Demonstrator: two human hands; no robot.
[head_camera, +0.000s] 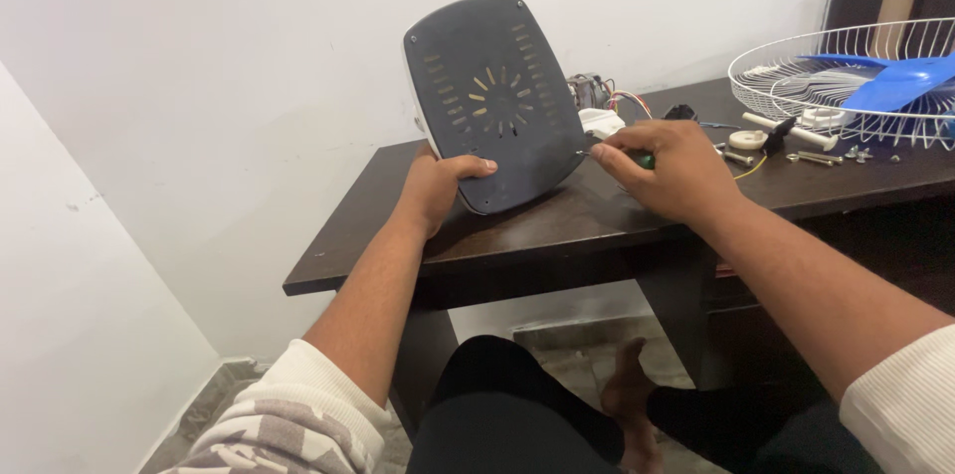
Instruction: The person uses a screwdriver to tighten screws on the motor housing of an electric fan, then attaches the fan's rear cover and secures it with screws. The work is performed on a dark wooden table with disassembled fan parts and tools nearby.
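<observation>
My left hand [438,188] grips the lower left edge of a dark grey vented fan housing cover [492,101] that stands upright on a dark wooden table [557,225]. My right hand [667,166] is closed around a small green-handled screwdriver [645,161], whose tip touches the cover's right edge. Behind the cover a fan motor with coloured wires [595,91] and a white part [602,121] show partly.
A white wire fan guard [796,76] holding a blue fan blade [885,81] lies at the table's right end. Loose screws, bolts and small white parts [796,141] lie in front of it. A white wall stands behind; my legs and a bare foot are under the table.
</observation>
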